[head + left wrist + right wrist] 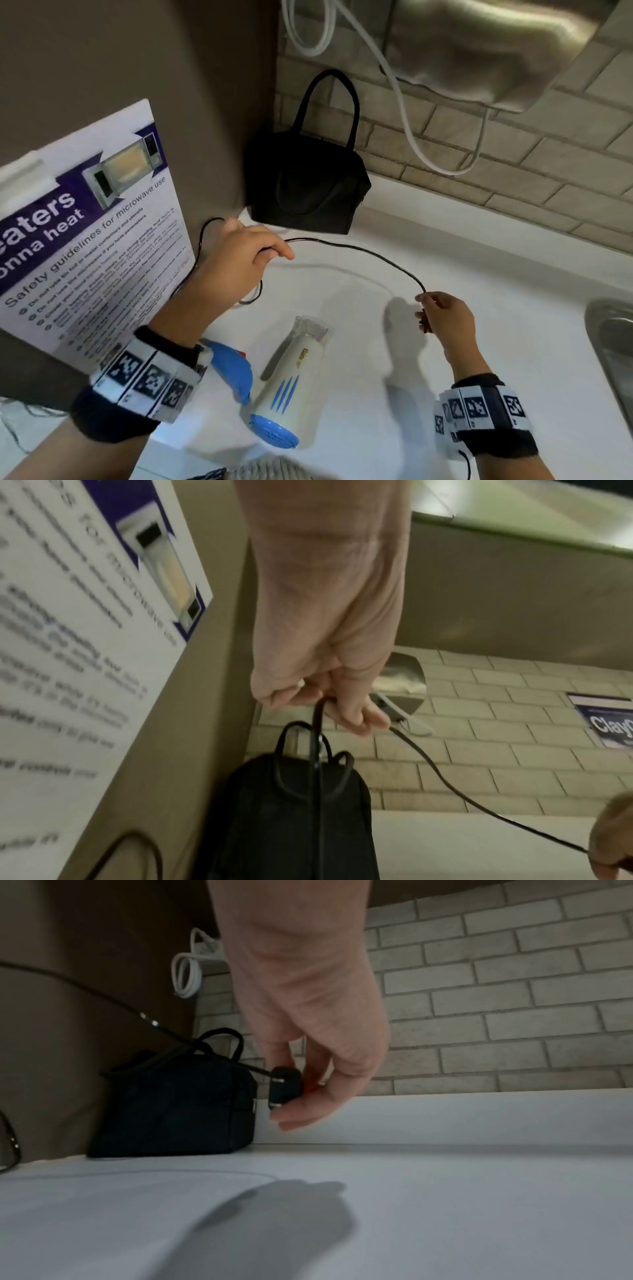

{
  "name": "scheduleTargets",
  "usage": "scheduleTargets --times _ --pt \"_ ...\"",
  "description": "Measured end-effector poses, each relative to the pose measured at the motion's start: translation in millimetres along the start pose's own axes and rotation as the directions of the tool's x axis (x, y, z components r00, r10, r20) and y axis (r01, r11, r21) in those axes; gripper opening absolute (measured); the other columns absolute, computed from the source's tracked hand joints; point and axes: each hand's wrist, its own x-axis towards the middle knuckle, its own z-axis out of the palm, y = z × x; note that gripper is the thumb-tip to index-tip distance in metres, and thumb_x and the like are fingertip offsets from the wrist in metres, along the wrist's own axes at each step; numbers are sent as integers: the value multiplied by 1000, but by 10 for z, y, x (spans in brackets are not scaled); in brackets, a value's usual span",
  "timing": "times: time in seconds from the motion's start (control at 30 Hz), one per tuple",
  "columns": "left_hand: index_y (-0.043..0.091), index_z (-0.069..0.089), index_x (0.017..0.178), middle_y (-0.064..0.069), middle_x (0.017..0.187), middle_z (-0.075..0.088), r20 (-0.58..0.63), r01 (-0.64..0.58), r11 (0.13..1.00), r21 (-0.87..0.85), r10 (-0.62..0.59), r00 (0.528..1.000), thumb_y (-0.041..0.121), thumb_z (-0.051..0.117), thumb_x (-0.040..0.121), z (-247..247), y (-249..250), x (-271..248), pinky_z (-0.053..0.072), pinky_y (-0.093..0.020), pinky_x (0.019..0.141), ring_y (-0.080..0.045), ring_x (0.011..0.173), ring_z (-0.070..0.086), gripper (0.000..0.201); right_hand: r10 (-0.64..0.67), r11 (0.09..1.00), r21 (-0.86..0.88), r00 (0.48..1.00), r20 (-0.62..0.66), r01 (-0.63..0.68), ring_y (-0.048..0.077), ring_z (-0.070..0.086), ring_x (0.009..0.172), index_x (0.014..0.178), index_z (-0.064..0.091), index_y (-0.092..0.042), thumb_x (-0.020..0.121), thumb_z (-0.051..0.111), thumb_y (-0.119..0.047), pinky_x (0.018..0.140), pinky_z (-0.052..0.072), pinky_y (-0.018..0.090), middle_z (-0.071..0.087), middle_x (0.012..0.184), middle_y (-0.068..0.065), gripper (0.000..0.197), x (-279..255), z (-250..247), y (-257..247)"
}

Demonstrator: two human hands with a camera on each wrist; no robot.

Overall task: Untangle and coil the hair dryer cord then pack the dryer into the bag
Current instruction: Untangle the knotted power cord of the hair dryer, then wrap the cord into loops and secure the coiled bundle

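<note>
Head view, two hands, one cord, one dryer, one bag

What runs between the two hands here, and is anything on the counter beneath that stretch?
In the head view, only the black cord arcs from the left hand to the right hand; the white counter beneath is bare apart from shadow.

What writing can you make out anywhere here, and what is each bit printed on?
"Safety guidelines for microwave use": on the white and purple poster leaning at the left.
"...eaters" and "...onna heat": large white letters on the same poster, cut off at the picture's edge.
The poster's bulleted small print: too blurred to read.
Gold brand word on the hair dryer: too small to read.
"Clay...": on a dark wall sign, cut off.
Square coded markers on both wristbands: patterns, no words.
</note>
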Motion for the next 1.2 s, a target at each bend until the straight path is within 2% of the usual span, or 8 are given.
scheduleTargets --times 0.17,0.27,0.43,0.53,0.73,0.87,1.0,1.2 --pt "21 71 109 2 110 69 232 25 993 -116 3 973 4 51 94 416 -204 206 48 -29 93 -18 103 62 30 74 995 -71 992 98 -68 28 69 60 79 71 -11 87 56 -15 72 60 45 68 60 9 18 23 40 139" --pt "33 67 112 11 114 63 359 113 989 -92 -73 930 11 50 95 697 -306 307 57 -46 81 -19 96 65 32 113 992 -63 983 142 -105 22 70 59 82 68 -6 89 57 -13 67 61 41 70 64 11 15 24 104 176" --pt "20 56 130 0 134 53 534 128 989 68 -145 833 11 50 96 1048 -337 444 44 -32 101 -19 119 55 36 136 977 -185 978 156 -107 27 71 60 86 64 -7 87 59 -18 67 61 42 71 67 12 13 2 207 225" --pt "15 53 133 -3 138 52 572 136 987 80 -157 805 5 53 94 1159 -349 447 39 -20 96 -17 124 51 41 134 956 -281 980 146 -89 26 70 59 84 62 -7 89 57 -26 69 60 40 71 67 11 20 -28 267 257" --pt "15 46 139 -6 143 43 672 49 977 205 -178 719 14 54 94 1208 -291 430 36 -37 108 -24 129 44 46 153 934 -343 979 135 -99 23 69 55 92 58 -9 89 55 -32 62 60 36 70 72 8 23 -62 312 268" --pt "25 48 137 -3 140 41 673 80 985 156 -165 721 25 55 94 1086 -248 364 39 -35 105 -21 124 48 43 159 912 -400 976 151 -87 29 68 76 110 54 -8 90 52 -31 69 56 37 69 88 10 29 -81 282 228" --pt "34 54 131 -3 143 36 628 67 993 93 -111 770 29 49 97 850 -127 249 36 -29 103 -20 124 48 34 118 888 -459 978 173 -26 35 58 103 126 47 -7 95 47 -30 75 40 32 59 116 18 39 -150 235 158" --pt "31 67 116 0 133 49 448 14 998 -58 14 894 20 49 98 439 -216 -77 29 -7 93 -11 120 50 28 49 898 -436 973 225 55 36 58 100 130 45 -17 91 54 -31 75 40 34 49 122 18 43 -357 259 32"
